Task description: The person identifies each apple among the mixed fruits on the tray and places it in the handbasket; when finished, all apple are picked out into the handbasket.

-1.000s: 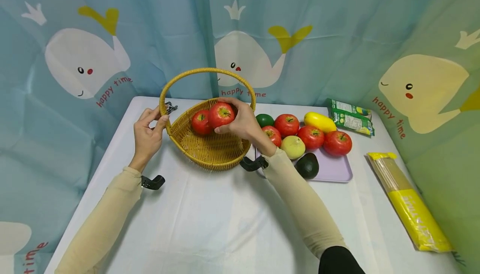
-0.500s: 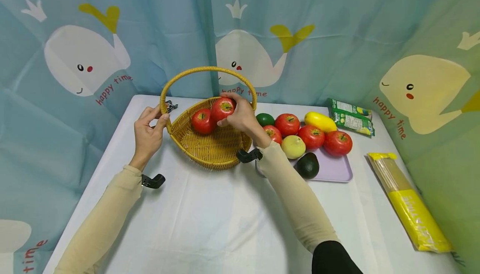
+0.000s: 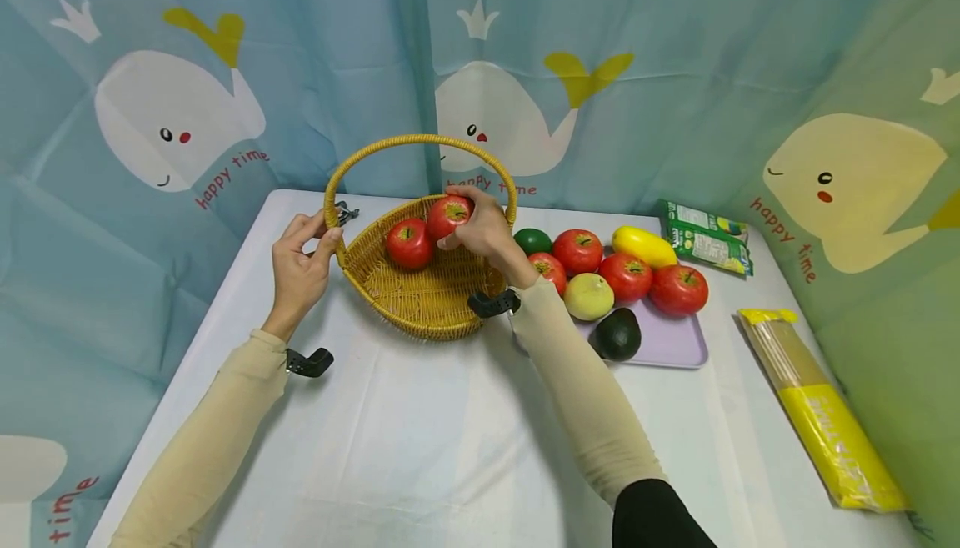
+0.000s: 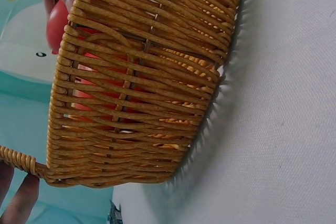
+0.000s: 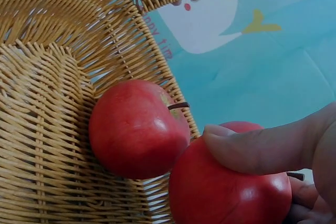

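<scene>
Left hand pinches the basket handle, right hand grips a red apple

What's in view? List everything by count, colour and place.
Table: one, white, centre
Curtain: count unclear, blue-green, behind table
Basket: one, golden brown, on table
Tray: one, lilac, right of basket
Apples: six, red, two at basket, four at tray
Long fruit: one, yellow, among apples
Round fruit: one, pale yellow, on tray
Avocado: one, dark green, on tray
Small fruit: one, green, right of basket
Packets: apparently two, green, back right
Long packet: one, yellow, right side
Small object: one, dark, behind basket handle
Wrist devices: two, black, one per sleeve
Sleeves: two, beige, foreground
Left hand: one, gripping handle
Right hand: one, holding apple
</scene>
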Action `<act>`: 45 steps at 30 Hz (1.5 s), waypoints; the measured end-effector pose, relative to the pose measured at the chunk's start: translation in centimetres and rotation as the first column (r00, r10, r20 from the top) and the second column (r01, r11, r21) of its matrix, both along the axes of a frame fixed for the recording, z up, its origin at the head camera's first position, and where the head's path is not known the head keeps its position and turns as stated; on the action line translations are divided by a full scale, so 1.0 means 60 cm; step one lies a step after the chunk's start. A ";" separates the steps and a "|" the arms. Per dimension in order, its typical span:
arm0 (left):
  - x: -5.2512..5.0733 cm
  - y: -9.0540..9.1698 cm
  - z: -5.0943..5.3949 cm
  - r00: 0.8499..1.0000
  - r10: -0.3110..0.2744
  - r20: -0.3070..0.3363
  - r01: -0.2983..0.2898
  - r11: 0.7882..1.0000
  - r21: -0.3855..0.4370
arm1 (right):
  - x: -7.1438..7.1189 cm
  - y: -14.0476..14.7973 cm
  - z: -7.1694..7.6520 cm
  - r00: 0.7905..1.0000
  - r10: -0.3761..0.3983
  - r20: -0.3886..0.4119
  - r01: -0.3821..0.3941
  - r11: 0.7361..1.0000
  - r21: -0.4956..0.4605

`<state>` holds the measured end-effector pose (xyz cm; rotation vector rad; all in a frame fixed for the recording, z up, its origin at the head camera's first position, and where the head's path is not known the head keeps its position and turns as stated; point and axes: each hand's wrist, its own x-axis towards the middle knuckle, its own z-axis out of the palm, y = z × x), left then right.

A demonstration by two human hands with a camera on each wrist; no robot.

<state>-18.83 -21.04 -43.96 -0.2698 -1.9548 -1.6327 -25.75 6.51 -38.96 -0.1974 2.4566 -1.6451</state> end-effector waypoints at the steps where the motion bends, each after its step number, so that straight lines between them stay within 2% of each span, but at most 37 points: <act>1: 0.000 0.000 0.001 1.000 -0.001 0.000 0.001 1.000 0.001 | -0.001 0.000 0.000 1.000 -0.002 0.009 0.002 1.000 -0.004; 8: 0.000 -0.001 0.002 1.000 -0.002 0.002 0.002 1.000 -0.005 | -0.006 -0.003 -0.003 1.000 -0.001 0.031 0.001 1.000 -0.017; 20: -0.005 -0.003 -0.003 1.000 0.009 -0.004 -0.009 1.000 -0.007 | -0.012 -0.005 -0.016 1.000 -0.013 -0.009 0.013 0.999 0.032; 27: -0.005 -0.003 0.000 1.000 -0.005 -0.011 0.005 1.000 -0.008 | -0.014 -0.005 -0.023 1.000 -0.005 -0.006 0.006 0.993 0.119; 34: -0.007 -0.004 0.000 1.000 0.015 -0.004 -0.015 1.000 -0.021 | -0.020 -0.010 -0.033 0.999 0.000 -0.044 0.009 0.979 0.203; 39: -0.006 -0.002 -0.002 1.000 0.007 -0.002 -0.007 1.000 -0.001 | -0.026 -0.012 -0.041 0.998 0.005 -0.066 0.013 0.963 0.269; 45: -0.006 -0.003 -0.006 1.000 0.000 -0.013 0.000 1.000 0.001 | -0.027 -0.011 -0.047 0.996 0.011 -0.093 0.015 0.961 0.275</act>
